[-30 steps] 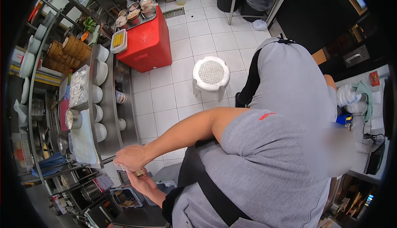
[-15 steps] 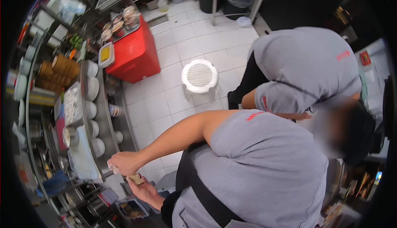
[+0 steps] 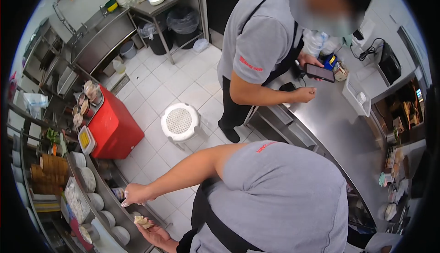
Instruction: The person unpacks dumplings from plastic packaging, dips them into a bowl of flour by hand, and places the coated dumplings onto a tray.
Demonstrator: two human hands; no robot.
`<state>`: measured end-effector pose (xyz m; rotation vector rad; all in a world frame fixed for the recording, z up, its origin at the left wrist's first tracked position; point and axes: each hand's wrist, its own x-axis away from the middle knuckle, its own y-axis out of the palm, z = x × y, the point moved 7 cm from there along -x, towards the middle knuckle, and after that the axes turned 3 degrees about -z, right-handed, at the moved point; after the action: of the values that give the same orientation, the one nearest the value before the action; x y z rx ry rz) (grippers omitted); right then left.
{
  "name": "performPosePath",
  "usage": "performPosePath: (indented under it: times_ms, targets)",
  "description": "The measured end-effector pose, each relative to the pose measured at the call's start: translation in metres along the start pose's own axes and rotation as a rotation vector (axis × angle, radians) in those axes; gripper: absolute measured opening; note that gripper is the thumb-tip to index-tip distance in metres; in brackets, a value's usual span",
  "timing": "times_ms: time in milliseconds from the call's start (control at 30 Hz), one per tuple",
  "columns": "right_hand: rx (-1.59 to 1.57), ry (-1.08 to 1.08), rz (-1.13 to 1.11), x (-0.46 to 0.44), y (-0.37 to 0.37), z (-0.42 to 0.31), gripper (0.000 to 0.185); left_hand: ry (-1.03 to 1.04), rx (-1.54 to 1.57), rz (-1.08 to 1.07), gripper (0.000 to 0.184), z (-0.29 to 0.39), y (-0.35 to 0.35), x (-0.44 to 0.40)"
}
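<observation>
At the lower left, my left hand [image 3: 159,236] is closed around a pale yellowish, folded piece of food [image 3: 143,222] that looks like a dumpling. Just above it, my right hand [image 3: 136,194] is apart from the food, its fingers drawn together and pointing left. White residue shows on those fingertips; whether they pinch anything is too small to tell. Both hands are beside the steel counter, nearest to its stacks of white bowls [image 3: 120,235]. A white tray of small pale pieces [image 3: 75,200] lies farther left.
A co-worker [image 3: 263,46] stands across the aisle holding a phone [image 3: 320,73] beside a steel worktable [image 3: 330,124]. A white stool [image 3: 179,121] and red box [image 3: 117,124] stand on the tiled floor. Bamboo steamers [image 3: 50,170] are stacked at left.
My view has swung, bringing in the right-hand worktable. The co-worker has straightened from bending, and the phone now shows. My right hand has moved away from the food in my left hand.
</observation>
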<state>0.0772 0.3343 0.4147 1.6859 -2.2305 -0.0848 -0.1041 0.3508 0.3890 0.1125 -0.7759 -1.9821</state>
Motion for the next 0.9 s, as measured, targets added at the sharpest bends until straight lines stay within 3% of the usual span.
performPosePath:
  times_ms: [400, 500, 567, 633, 667, 700, 733, 767, 800, 833, 900]
  targets:
    - [0.166, -0.013, 0.161, 0.014, -0.040, 0.020, 0.038, -0.194, -0.043, -0.237, 0.033, -0.024, 0.035, -0.023]
    - [0.223, 0.023, 0.076, 0.013, -0.026, 0.024, 0.040, -0.113, -0.151, -0.300, 0.038, -0.013, 0.034, -0.018]
    - [0.269, -0.059, -0.029, 0.004, -0.006, 0.030, 0.026, -0.081, -0.274, -0.380, 0.047, -0.001, 0.034, -0.012]
    - [0.399, -0.072, -0.179, -0.006, 0.014, 0.033, 0.018, -0.057, -0.377, -0.289, 0.054, 0.013, 0.032, -0.005]
    - [0.487, -0.194, -0.259, -0.010, 0.030, 0.022, 0.017, -0.041, -0.376, -0.231, 0.056, 0.024, 0.036, -0.002]
    - [0.431, -0.169, -0.346, -0.014, 0.042, 0.025, 0.019, -0.033, -0.394, -0.244, 0.058, 0.035, 0.030, 0.000]
    - [0.549, -0.322, -0.346, -0.017, 0.055, 0.017, 0.019, 0.006, -0.381, -0.233, 0.058, 0.042, 0.019, -0.002]
    - [0.456, -0.137, -0.368, -0.021, 0.066, 0.022, 0.037, 0.013, -0.427, -0.161, 0.059, 0.054, 0.011, 0.002]
    - [0.455, -0.267, -0.367, -0.033, 0.080, 0.024, 0.037, 0.010, -0.410, -0.145, 0.058, 0.063, -0.007, 0.002]
    - [0.420, -0.069, -0.441, -0.026, 0.095, 0.011, 0.032, 0.058, -0.389, -0.125, 0.058, 0.074, -0.020, 0.003]
    - [0.336, -0.064, -0.553, -0.035, 0.129, 0.001, 0.026, 0.065, -0.506, -0.021, 0.053, 0.097, -0.048, 0.004]
